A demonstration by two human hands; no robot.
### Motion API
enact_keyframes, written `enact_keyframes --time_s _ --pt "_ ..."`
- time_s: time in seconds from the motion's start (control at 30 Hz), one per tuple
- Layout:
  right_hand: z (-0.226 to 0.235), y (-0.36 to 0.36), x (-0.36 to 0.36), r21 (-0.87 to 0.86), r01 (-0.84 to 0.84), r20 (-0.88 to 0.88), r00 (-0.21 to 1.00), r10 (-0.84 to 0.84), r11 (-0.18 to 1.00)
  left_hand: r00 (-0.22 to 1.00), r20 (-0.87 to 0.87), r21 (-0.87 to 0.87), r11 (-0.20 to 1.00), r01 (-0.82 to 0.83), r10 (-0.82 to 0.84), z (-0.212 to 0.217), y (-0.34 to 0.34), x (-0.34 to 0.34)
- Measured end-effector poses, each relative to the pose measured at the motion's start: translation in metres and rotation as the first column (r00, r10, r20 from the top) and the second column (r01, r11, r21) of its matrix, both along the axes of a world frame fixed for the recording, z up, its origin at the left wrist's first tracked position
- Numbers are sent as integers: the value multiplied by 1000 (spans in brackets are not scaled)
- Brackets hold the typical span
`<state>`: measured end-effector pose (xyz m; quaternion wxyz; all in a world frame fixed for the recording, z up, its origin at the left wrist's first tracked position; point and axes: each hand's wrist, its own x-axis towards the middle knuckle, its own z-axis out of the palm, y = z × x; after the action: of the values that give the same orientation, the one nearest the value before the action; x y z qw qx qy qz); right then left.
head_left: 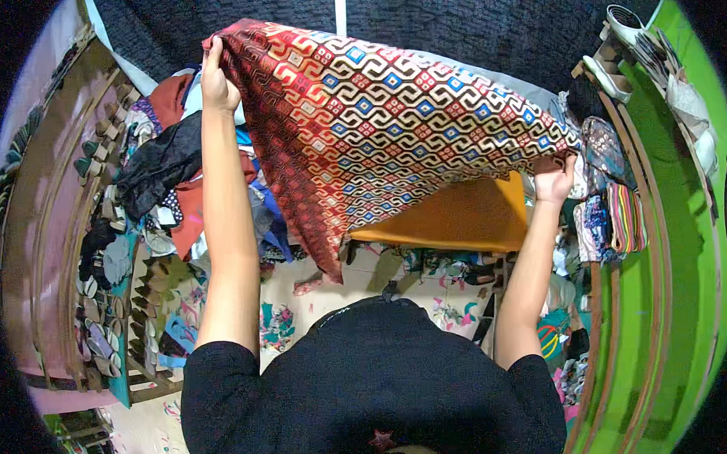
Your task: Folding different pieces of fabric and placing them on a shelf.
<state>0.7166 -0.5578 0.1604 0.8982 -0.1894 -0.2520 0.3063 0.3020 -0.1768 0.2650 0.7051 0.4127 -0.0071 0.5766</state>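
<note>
A patterned cloth [391, 106] in red, cream, black and blue is stretched out between my two raised hands. At the upper left, my left hand [219, 86] pinches its dark red corner. My right hand [555, 178] grips the opposite end, lower and to the right. From the left side the cloth hangs down to a point. Beneath it, part of an orange-yellow tabletop [459, 216] shows; the rest of that surface is hidden by the fabric.
Heaped clothes and fabric [177, 165] lie on the left, beside racks of shoes [102, 308]. Folded cloths [623, 218] are stacked at the right, near a green wall [684, 240]. Fabric scraps [277, 322] litter the floor. A dark curtain [468, 19] hangs behind.
</note>
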Motion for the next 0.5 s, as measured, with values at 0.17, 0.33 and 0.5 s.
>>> enact_keyframes --time_s 0.17,0.33,0.5 --pt "12 11 -73 -153 168 -207 958 -198 974 999 -42 -142 990 19 -25 -6 8 -45" --pt "-73 -5 -126 -249 200 -247 933 -262 947 915 -403 -311 940 -142 5 -105 22 -120" --pt "-138 -34 -204 -529 -93 -473 858 -202 843 867 -424 -745 645 -171 -260 -218 -50 -184"
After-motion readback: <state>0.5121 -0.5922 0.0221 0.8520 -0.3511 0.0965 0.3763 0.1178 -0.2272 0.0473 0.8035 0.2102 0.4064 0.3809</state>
